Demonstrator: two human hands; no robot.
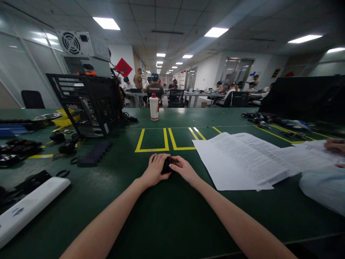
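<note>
A small black rounded object (166,165) is held between my two hands just above or on the green tabletop; its kind cannot be made out. My left hand (154,170) wraps over its left side, with the fingers across the top and the thumb below. On the right side, the fingertips and thumb of my right hand (184,169) pinch against it. Much of the object is hidden by my fingers. Beyond my hands, yellow tape outlines (151,150) mark the table. To the right lie printed paper sheets (239,158).
At the left stand an open black computer case (91,104) and a white power strip (35,205), with black cables and parts around them. A white bottle (154,108) with a red lid stands farther back. Another person's hand (335,146) rests by papers at the right.
</note>
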